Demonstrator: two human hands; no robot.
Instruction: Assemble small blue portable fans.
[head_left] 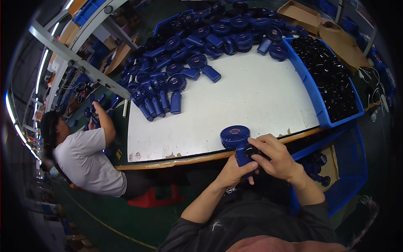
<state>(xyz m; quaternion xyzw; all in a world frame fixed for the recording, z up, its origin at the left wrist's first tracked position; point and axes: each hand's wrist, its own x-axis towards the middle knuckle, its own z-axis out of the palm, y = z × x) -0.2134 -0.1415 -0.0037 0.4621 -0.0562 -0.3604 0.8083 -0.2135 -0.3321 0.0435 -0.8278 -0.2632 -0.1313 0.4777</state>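
Note:
A dark blue handheld fan is held up near the table's front edge, its round grille head toward the far side. My left hand is closed round its handle. My right hand pinches a small round black part against the fan's neck, thumb and forefinger on it; the fingers partly hide this part. Beyond my hands, many similar blue fans lie heaped on the white table. A few more fans lie side by side at the heap's near left.
A blue crate full of small glossy black parts stands on the table's right side. Below it is another blue crate with cardboard and dark pieces inside. Brown cardboard boxes lie at the back right. A co-worker sits at left by a metal frame.

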